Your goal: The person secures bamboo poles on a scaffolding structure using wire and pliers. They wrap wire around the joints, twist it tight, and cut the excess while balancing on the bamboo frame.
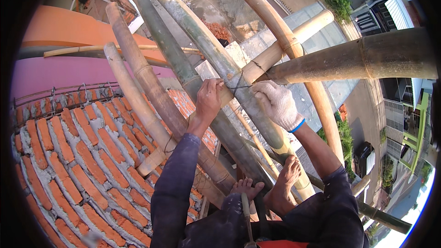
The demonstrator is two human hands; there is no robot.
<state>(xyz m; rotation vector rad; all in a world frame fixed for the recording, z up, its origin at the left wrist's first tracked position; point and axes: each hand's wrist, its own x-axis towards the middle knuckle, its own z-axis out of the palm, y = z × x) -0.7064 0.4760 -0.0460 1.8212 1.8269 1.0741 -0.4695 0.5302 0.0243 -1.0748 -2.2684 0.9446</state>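
Note:
A thin dark wire crosses over the joint where a lengthwise bamboo pole meets a crosswise bamboo pole. My bare left hand is closed in a pinch at the wire's left end, just above the crosswise pole. On the other side, my right hand, in a white knitted glove with a blue cuff, is closed at the wire's right end and rests against the lengthwise pole. The wire's ends are hidden in my fingers. Another dark tie loops round the crosswise pole to the right of the joint.
My bare feet stand on the bamboo poles. A brick wall with mortar joints lies at left, beside purple and orange walls. A thick dark bamboo pole juts in from the right. Far below are a street and a parked car.

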